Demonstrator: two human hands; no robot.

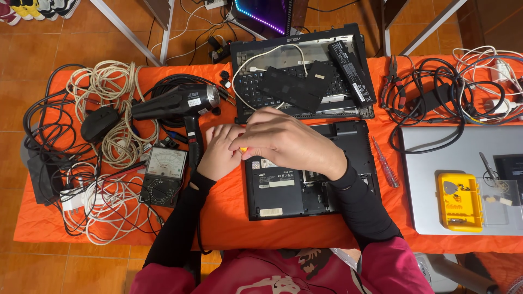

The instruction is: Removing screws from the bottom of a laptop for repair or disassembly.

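A black laptop base (305, 188) lies upside down on the orange table cover (234, 218) in front of me. My left hand (219, 152) rests at its near-left corner with fingers curled. My right hand (286, 140) reaches across over the same corner, fingers pinched together. A small yellow-orange bit (243, 149) shows between the two hands; I cannot tell what it is or which hand holds it. Both arms wear black sleeves.
A second opened laptop (302, 73) with loose black parts lies behind. A black heat gun (180, 103), an analog multimeter (163, 175) and tangled cables (109, 109) fill the left. A silver laptop (463, 163), yellow bit case (460, 201), screwdriver (385, 163) and pliers (393, 81) lie right.
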